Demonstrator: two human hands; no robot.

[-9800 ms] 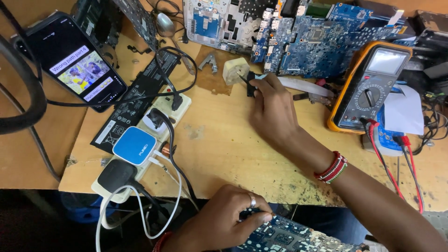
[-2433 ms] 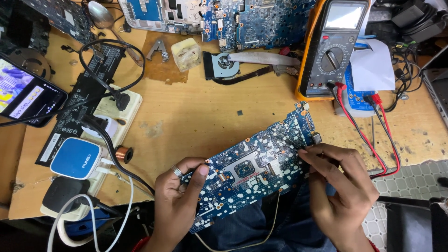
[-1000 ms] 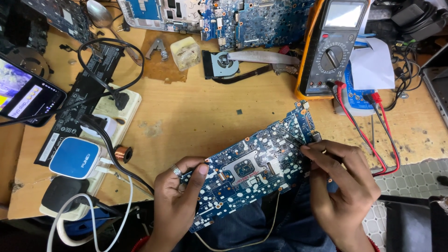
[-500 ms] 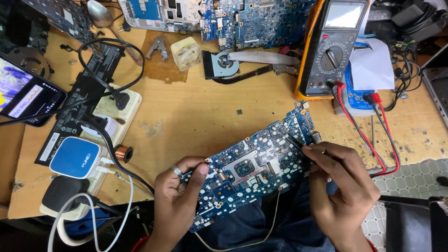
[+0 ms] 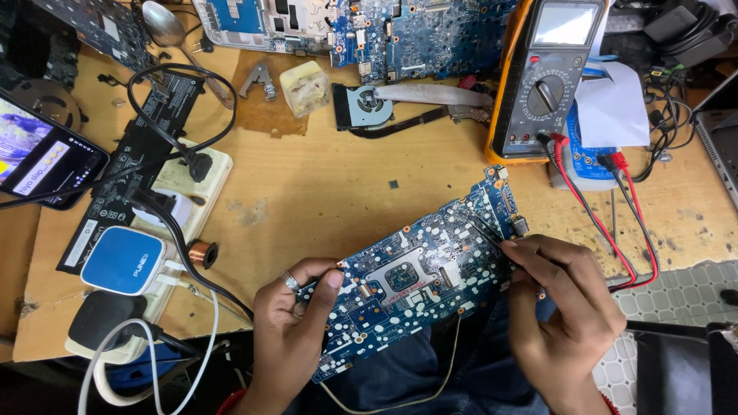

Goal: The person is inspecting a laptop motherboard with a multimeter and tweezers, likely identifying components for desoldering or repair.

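Blue circuit board (image 5: 415,277) sat tilted betw. both hands, over the lap at the near edge of the wooden surface (image 5: 323,177). Left hand (image 5: 296,330) gripped the board's lower-left end, thumb on top. Right hand (image 5: 561,315) was pinched on a thin dark probe (image 5: 488,230), tip touching the board's upper-right part. Orange multimeter (image 5: 542,77) stood well beyond, w/ red and black leads (image 5: 600,207) trailing toward the right hand.

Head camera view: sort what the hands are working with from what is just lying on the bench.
In hand:
- blue circuit board, held by the left hand
- thin dark tool, in the right hand

Lying about:
- multimeter
- cooling fan
- copper wire coil
- phone
- power strip
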